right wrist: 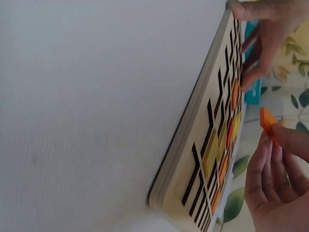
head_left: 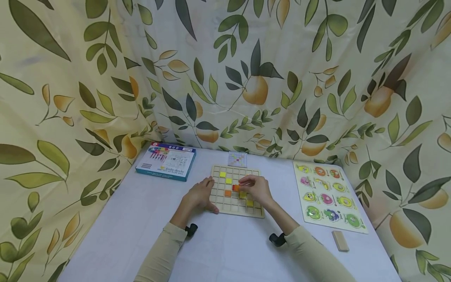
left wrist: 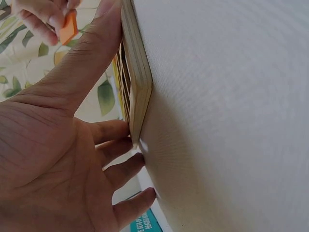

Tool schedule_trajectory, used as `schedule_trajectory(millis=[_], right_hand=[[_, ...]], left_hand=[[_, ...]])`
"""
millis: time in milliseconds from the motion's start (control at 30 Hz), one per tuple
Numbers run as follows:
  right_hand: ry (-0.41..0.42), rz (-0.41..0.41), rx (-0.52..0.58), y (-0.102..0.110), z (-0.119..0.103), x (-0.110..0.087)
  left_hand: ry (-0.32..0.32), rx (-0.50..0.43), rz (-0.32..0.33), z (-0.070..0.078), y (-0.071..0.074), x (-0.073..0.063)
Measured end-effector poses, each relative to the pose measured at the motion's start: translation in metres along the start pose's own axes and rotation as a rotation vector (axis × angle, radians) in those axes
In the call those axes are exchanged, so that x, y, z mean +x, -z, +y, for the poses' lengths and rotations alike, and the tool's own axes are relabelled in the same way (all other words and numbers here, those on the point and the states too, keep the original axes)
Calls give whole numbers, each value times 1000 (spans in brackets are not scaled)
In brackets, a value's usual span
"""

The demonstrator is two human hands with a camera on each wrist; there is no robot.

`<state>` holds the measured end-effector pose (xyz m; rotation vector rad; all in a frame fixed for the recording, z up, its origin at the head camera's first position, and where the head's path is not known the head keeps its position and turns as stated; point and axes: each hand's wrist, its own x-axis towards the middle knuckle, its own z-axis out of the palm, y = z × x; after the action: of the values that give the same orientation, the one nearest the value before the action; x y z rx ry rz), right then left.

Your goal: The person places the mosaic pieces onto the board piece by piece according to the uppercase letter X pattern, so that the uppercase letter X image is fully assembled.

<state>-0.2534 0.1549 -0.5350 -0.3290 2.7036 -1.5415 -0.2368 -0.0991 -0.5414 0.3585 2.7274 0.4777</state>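
Observation:
A wooden grid board lies flat on the table. Yellow, orange and red square tiles sit in some of its cells, among them a yellow tile and an orange tile. My left hand rests at the board's left near corner, thumb along the near edge and fingers spread, fairly straight, by the left side. Over the middle of the board, my right hand pinches an orange square tile between thumb and fingers. In the left wrist view that tile is held clear of the board.
Behind the board lies a small pattern card. A blue-edged box stands at the back left. To the right are a fruit picture board and a small wooden block. Patterned curtain surrounds the table.

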Motion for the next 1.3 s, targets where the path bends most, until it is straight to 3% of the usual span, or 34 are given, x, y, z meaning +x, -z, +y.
schedule_trajectory(millis=[300,967,1300], right_hand=[[44,-53,39,-22,-7,-4],[91,-157,-32,-52,-13,-5],[94,-156,-94,-61,-8,-1]], left_hand=[[-6,13,-9,0,2,-2],[-27,18,-3,1,3,-4],[-24,41,5,1,3,-3]])
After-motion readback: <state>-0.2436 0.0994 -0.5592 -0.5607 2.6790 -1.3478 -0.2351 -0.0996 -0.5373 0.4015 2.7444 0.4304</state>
